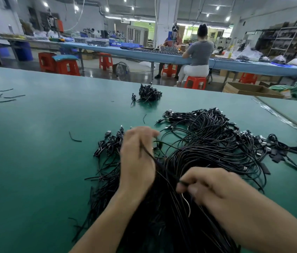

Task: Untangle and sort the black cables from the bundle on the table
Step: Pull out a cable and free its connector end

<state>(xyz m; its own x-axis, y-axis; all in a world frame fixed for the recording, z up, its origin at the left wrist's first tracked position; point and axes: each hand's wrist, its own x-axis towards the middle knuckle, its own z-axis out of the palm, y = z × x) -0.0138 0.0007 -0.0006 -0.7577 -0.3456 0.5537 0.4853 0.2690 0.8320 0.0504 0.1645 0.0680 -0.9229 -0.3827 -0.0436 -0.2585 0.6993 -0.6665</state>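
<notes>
The right hand [207, 185] was curled, its thumb and fingertips pinching one thin black cable strand [166, 169]. That strand ran taut, up and away to the left hand [137, 157], which was seen from the back with its fingers folded forward and the strand coming out of its grip. How tightly the left fingers closed could not be told because of blur. The strand's long axis lay on a diagonal between the two hands, from near-right to far-left, so both hands already had it. The right hand held the nearer end, and the rest of the strand trailed toward the tangle beyond. Judging from this, any freeing pull would have to run along that diagonal and away from the mass. Directly under and between the hands, and spreading far to the right of them, lay the large tangled bundle of glossy black cables [217, 143]. Its cables were looped and arched over one another, with small connector ends sticking out around its far edge. Just left of the left hand sat a small cluster of coiled black cables [107, 145]. Well beyond both hands was a compact heap of black cables [149, 93], apart from the bundle. Everything rested on the smooth green tabletop [43, 152].
</notes>
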